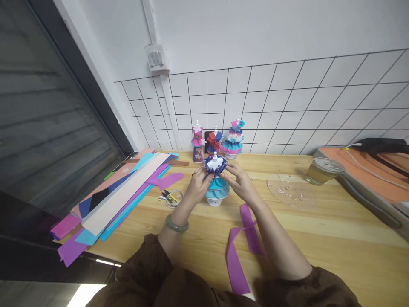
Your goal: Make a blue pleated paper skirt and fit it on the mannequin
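Note:
A small white dress form [214, 201] stands upright on the table in front of me. It wears a dark blue ruffled paper top [217, 169] and a tiered turquoise paper skirt [217, 188]. My left hand [198, 183] is closed against the dress at its left side, fingers curled toward the waist. On the opposite side my right hand [239, 181] pinches the blue paper at the waist. The fingers partly hide the waist. Purple paper strips [238, 260] lie on the table below my right forearm.
Behind stand three dressed forms: pink [198, 140], red and blue [214, 140], and pink and turquoise [233, 143]. Coloured paper strips [128, 187] pile at left, near small scissors [168, 196]. A clear disc [277, 198] holds tiny gems; a lidded jar [322, 171] stands beside it.

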{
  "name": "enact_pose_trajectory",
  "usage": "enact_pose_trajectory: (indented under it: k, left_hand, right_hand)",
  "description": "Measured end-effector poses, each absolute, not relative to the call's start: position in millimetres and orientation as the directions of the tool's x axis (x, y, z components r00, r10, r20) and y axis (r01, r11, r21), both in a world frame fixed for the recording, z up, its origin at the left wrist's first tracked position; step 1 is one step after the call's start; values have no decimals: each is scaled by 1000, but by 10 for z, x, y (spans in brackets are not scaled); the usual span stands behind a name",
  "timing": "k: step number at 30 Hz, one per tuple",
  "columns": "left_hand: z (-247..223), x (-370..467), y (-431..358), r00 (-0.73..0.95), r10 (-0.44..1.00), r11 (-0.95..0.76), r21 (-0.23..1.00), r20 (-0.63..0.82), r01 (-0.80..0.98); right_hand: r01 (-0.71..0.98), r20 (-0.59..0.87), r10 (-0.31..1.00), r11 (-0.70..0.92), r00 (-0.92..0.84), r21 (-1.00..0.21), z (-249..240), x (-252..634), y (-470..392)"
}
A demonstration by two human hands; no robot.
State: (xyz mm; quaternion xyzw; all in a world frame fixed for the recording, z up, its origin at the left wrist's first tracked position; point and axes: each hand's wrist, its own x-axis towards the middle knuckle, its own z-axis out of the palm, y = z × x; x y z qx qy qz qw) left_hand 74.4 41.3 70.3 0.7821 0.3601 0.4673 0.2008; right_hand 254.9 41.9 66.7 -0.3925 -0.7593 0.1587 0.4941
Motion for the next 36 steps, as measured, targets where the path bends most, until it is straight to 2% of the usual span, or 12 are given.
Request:
enact_pose_trajectory:
  k: [7,15,21,31,36]
  left_hand:
    - [712,729,401,332,742,-670,617,583,413]
    - [715,719,441,364,727,-685,578,583,444]
    - [749,716,501,397,730,-683,583,556,440]
    - [769,710,647,458,689,-720,598,561,352]
    - [772,714,824,492,662,-748,535,566,392]
  right_hand:
    - [451,639,727,673,-254,-586,722,2512,383]
    - [646,642,711,639,-287,-418,747,2480,367]
    - [712,649,701,615,-296,-339,791,2473,355]
    - [709,698,670,619,-253,-338,801,2453,387]
    - [700,703,675,613,-225,-366,760,2476,494]
